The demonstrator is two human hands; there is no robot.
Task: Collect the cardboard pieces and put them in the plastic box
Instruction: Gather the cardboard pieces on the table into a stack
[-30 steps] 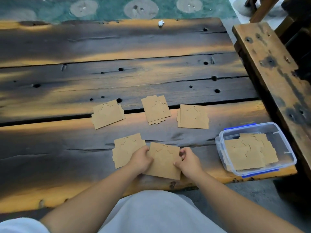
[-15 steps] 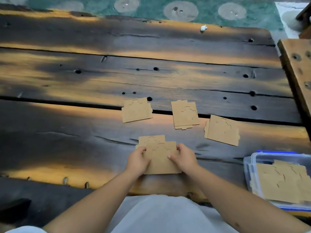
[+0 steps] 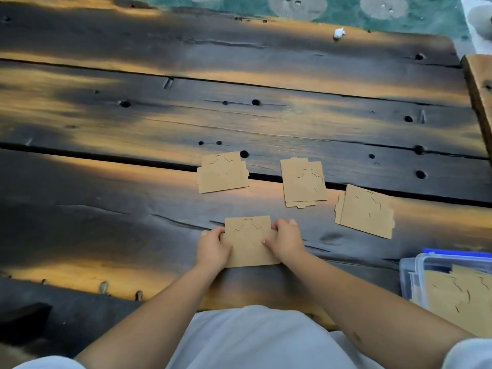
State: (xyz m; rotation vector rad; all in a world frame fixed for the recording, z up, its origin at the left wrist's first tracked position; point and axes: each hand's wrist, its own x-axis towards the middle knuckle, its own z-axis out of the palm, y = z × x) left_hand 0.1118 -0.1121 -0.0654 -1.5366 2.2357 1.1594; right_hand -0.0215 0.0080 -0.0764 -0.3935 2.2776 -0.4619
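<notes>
Two brown cardboard pieces lie stacked (image 3: 249, 239) near the table's front edge. My left hand (image 3: 213, 247) grips the stack's left side and my right hand (image 3: 286, 239) grips its right side. Three more cardboard pieces lie flat beyond: a left piece (image 3: 222, 172), a middle piece (image 3: 303, 181) and a right piece (image 3: 366, 211). The clear plastic box (image 3: 415, 265) with blue clips sits at the lower right, partly cut off by the frame, with cardboard pieces (image 3: 458, 296) inside it.
The table (image 3: 133, 209) is dark, weathered wooden planks with gaps and holes. A wooden bench edge (image 3: 482, 83) runs along the right. A small white scrap (image 3: 338, 33) lies at the far edge. Green patterned floor shows beyond.
The piece held in both hands slid left onto the neighbouring piece, and the two now lie squared together. The view shifted left, pushing the box to the frame's right edge.
</notes>
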